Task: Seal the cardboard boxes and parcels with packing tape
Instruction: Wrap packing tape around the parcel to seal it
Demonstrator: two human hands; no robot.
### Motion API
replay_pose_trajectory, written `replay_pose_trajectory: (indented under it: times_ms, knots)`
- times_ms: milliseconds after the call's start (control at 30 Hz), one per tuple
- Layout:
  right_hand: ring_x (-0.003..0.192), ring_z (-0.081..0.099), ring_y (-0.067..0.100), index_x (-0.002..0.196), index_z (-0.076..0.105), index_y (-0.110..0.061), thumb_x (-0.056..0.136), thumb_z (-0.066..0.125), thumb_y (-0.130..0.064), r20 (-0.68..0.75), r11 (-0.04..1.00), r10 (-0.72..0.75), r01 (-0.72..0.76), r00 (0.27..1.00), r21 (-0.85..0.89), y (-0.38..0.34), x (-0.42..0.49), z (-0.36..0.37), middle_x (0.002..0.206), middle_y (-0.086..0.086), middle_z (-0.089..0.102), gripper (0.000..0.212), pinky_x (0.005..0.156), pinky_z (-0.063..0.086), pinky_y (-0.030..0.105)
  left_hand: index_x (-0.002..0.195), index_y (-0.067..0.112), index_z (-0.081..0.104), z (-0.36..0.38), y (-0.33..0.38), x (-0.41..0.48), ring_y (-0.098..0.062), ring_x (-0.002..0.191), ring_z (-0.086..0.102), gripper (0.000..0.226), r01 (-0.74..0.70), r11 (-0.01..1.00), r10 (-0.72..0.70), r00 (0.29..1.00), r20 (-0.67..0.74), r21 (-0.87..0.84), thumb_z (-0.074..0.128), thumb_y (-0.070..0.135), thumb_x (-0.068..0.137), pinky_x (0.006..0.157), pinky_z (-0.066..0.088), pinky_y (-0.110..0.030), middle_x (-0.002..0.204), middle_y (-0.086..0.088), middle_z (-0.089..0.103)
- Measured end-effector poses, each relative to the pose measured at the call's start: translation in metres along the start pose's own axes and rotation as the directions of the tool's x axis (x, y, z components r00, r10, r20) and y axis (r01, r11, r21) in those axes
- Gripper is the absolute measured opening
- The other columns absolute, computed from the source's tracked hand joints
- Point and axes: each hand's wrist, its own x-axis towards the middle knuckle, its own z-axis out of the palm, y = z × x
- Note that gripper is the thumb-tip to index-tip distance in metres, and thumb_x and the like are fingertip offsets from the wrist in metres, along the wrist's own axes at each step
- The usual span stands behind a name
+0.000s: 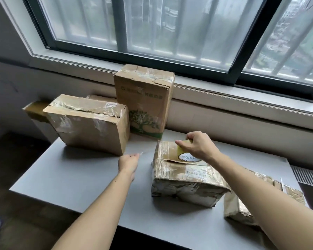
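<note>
My right hand [197,147] is clamped on the tape roll [187,154], thumb on its near side and fingers curled over the top. The roll stands on edge on the worn box [184,177], at the far end of that box's top, and the label inside its core reads "MADE IN C…", the rest hidden by my hand. The worn box is wrapped in wrinkled clear tape and its near end is crumpled and torn.

My left hand [128,162] hangs just left of the worn box, above the grey table [79,177]. Its fingertips are pinched together on a thin clear strip of tape [141,153]. I cannot tell whether the strip runs unbroken to the roll; it is too sheer to follow.

Beyond the worn box, against the wall under the window [170,33], stands the tall box [145,100] with a green tree printed on its front, its top taped over. Left of the worn box and farther back lies the flat box [90,123], also taped, with more cardboard partly hidden behind it. Right of the worn box, under my right forearm, lies a torn parcel [242,208] near the table's edge.
</note>
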Motion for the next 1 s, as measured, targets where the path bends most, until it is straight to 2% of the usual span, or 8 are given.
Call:
replay_pose_trajectory:
  times_ms: [267, 433, 500, 600, 733, 833, 933, 1000]
  knots:
    - [0.062, 0.054, 0.022, 0.065, 0.059, -0.013, 0.086, 0.067, -0.055, 0.021, 0.99, 0.021, -0.018, 1.0, -0.142, 0.011, -0.003, 0.01, 0.058, -0.002, 0.056, 0.048, 0.053, 0.039, 0.031, 0.077, 0.01, 0.07, 0.028, -0.037, 0.003, -0.022, 0.076, 0.056, 0.011, 0.011, 0.998, -0.012, 1.0, 0.019, 0.056, 0.068, 0.01, 0.088, 0.072, 0.041, -0.023, 0.079, -0.004, 0.066]
    - [0.064, 0.055, 0.019, 0.066, 0.058, -0.015, 0.087, 0.067, -0.055, -0.003, 0.989, 0.021, -0.021, 1.0, -0.143, 0.023, -0.006, 0.01, 0.062, -0.004, 0.059, 0.046, 0.052, 0.037, 0.026, 0.075, 0.015, 0.065, 0.055, -0.048, 0.004, -0.031, 0.088, 0.067, 0.014, 0.019, 0.999, -0.021, 0.999, 0.029, 0.049, 0.07, 0.015, 0.088, 0.081, 0.055, -0.038, 0.092, -0.012, 0.073]
    - [0.059, 0.054, 0.017, 0.062, 0.055, -0.018, 0.087, 0.069, -0.052, 0.008, 0.997, 0.012, -0.012, 1.0, -0.081, 0.029, -0.006, 0.009, 0.059, -0.005, 0.057, 0.045, 0.051, 0.038, 0.03, 0.093, 0.013, 0.059, 0.058, -0.049, 0.004, -0.033, 0.099, 0.065, 0.019, 0.093, 0.993, -0.097, 0.994, 0.054, 0.072, 0.072, 0.025, 0.087, 0.087, 0.054, -0.037, 0.109, -0.012, 0.068]
    - [0.052, 0.049, 0.01, 0.059, 0.052, -0.02, 0.088, 0.071, -0.048, 0.024, 0.999, 0.009, -0.008, 1.0, -0.043, 0.036, -0.008, 0.007, 0.056, -0.008, 0.054, 0.044, 0.044, 0.033, 0.019, 0.133, 0.019, 0.043, 0.05, -0.044, 0.005, -0.035, 0.118, 0.055, 0.069, 0.179, 0.947, -0.203, 0.977, 0.065, 0.267, 0.077, 0.046, 0.08, 0.099, 0.047, -0.035, 0.131, -0.015, 0.05]
    - [0.051, 0.049, 0.011, 0.062, 0.055, -0.015, 0.088, 0.07, -0.049, 0.025, 1.0, -0.002, 0.003, 1.0, -0.006, 0.042, -0.01, 0.004, 0.057, -0.005, 0.056, 0.045, 0.043, 0.036, 0.019, 0.134, 0.014, 0.048, 0.053, 0.005, -0.012, -0.033, 0.121, 0.05, 0.04, -0.186, 0.871, 0.199, 0.98, 0.019, 0.455, 0.055, 0.031, 0.098, 0.101, 0.042, -0.038, 0.139, -0.014, 0.043]
    - [0.053, 0.051, 0.013, 0.062, 0.057, -0.015, 0.089, 0.068, -0.049, 0.007, 1.0, -0.009, 0.008, 1.0, 0.026, 0.045, -0.011, 0.007, 0.058, -0.002, 0.058, 0.045, 0.045, 0.036, 0.021, 0.129, 0.014, 0.056, 0.077, 0.045, -0.031, -0.025, 0.12, 0.048, 0.032, -0.635, 0.619, 0.594, 0.763, 0.253, 0.462, 0.044, 0.027, 0.103, 0.103, 0.038, -0.036, 0.134, -0.007, 0.051]
    - [0.051, 0.044, 0.014, 0.06, 0.056, -0.011, 0.092, 0.062, -0.05, 0.007, 0.994, 0.012, -0.013, 1.0, 0.106, 0.051, -0.011, 0.005, 0.053, -0.003, 0.052, 0.051, 0.047, 0.035, 0.024, 0.126, 0.015, 0.06, 0.111, 0.056, -0.035, -0.023, 0.124, 0.048, 0.032, -0.802, 0.379, 0.619, 0.59, 0.518, 0.461, 0.042, 0.029, 0.104, 0.106, 0.036, -0.038, 0.131, -0.002, 0.059]
    - [0.051, 0.037, 0.014, 0.059, 0.055, -0.009, 0.092, 0.058, -0.055, 0.02, 0.99, 0.029, -0.031, 0.999, 0.138, 0.058, -0.011, 0.004, 0.051, -0.002, 0.043, 0.058, 0.048, 0.032, 0.026, 0.119, 0.015, 0.064, 0.126, 0.052, -0.032, -0.025, 0.121, 0.052, 0.031, -0.829, 0.296, 0.565, 0.552, 0.613, 0.474, 0.042, 0.03, 0.104, 0.104, 0.037, -0.039, 0.125, -0.004, 0.064]
